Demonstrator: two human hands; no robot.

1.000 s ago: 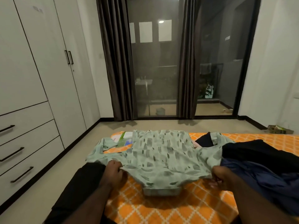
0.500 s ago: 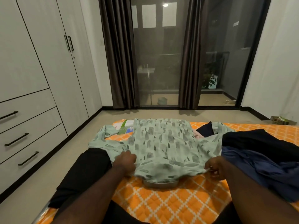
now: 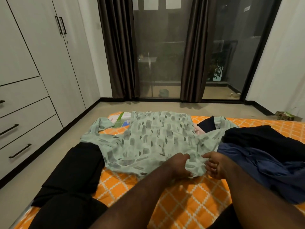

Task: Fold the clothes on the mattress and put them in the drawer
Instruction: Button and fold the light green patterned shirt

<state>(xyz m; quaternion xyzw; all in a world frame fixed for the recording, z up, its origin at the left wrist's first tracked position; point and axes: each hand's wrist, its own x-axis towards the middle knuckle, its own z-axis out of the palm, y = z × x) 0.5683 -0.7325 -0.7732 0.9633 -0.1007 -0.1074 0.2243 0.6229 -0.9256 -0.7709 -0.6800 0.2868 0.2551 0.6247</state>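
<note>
Clothes lie spread over the orange mattress (image 3: 189,200), and I place everything by the pale green patterned shirt (image 3: 153,139) laid flat at its middle. Far left of the shirt stands the white wardrobe, its three drawers (image 3: 24,129) all pushed in, dark handles showing. Nearer, just left of the shirt and touching its sleeve, a black garment (image 3: 77,171) hangs over the mattress edge toward the floor. Under the shirt's far left corner some papers or packets (image 3: 123,119) peek out. At the shirt's near hem my left hand (image 3: 177,167) has its grip closed on a bunched fold of the green cloth, thumb beneath and fingers on top. Just beside it my right hand (image 3: 212,166) pinches the same hem, fingers curled into the fabric, so both hands sit close together at the near edge. Right of the shirt, overlapping its right sleeve, a black cloth (image 3: 264,139) lies on top of a crumpled navy blue garment (image 3: 267,167). Beyond the shirt dark curtains (image 3: 118,47) frame the glass doors.
</note>
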